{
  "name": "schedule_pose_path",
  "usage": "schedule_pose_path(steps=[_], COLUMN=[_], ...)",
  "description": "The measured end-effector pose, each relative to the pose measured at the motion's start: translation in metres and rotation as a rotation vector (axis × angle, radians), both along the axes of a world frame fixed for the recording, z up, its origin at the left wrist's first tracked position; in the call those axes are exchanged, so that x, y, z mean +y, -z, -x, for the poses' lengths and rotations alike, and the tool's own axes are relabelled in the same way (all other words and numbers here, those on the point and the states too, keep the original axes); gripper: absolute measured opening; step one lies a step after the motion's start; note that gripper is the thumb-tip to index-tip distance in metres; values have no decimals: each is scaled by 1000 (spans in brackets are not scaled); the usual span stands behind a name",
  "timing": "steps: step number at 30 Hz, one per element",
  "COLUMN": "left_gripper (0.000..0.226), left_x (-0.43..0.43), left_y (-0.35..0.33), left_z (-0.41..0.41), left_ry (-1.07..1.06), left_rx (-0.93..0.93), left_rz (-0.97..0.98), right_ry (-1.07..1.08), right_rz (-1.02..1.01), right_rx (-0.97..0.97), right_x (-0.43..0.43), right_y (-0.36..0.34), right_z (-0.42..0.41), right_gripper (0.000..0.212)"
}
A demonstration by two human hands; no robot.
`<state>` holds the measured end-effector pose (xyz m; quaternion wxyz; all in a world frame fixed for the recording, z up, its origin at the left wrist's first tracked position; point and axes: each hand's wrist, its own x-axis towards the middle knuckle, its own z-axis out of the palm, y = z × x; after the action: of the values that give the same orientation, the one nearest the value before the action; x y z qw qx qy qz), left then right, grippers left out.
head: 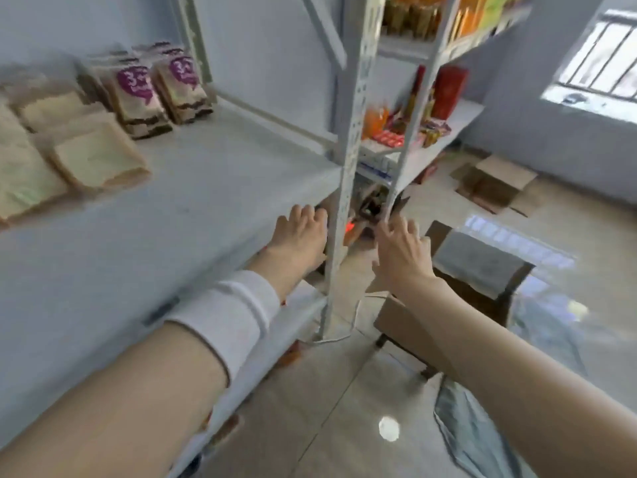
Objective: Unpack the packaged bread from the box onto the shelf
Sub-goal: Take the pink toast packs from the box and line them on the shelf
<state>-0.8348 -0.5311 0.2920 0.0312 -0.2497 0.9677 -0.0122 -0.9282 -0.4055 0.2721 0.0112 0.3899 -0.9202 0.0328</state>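
Reaching down past the front edge of the shelf [206, 188], both hands are empty, so this looks like a return trip between placements. The shelf's far left part already carries packaged bread; its right half and front edge are bare. The box [458, 284] stands on the floor just right of the shelf's corner upright, top open, grey wrapping showing inside; whether bread remains in it cannot be told from here. A second, flattened carton [496, 184] lies on the floor farther back. Count on the shelf: at least three pale sliced loaves [100, 160] in clear bags at the left edge, overlapping and partly cut off by the frame, and about four purple-labelled bags [138, 98] standing upright near the back edge, blurred, so the count is approximate. Left hand [300, 236]: fingers loosely curled, palm down, holding nothing. Right hand [401, 250]: fingers spread, holding nothing, above the box.
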Motion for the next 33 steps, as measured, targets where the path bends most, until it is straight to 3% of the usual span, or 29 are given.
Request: schedule_pose_path(steps=[6,11,17,22,25,28,33], left_gripper=[46,42,39,46,45,48,61], left_x=[106,136,129,109,97,89,94], left_y=[87,151,252,358,439,522,618], left_z=[140,227,337,421,467,509,554], left_ry=[153,231,281,236,172,-23,-203], left_rx=[-230,-344,-468,-625,-616,-575,-396], left_rz=[-70,-142,-272,-403,-444,-504,-510], right_ry=[369,449,481,556,581,673,820], right_rz=[-233,-348,-435,-461,-399,-304,-178], right_rx=[-125,-235,-351,-617,-774,-931,-1300], right_x=[171,214,193,165,148,123,71], right_y=[76,135,225,323,404,482,589], right_z=[122,188,272,325,353,375,385], right_gripper=[42,44,35,27,36,51,60])
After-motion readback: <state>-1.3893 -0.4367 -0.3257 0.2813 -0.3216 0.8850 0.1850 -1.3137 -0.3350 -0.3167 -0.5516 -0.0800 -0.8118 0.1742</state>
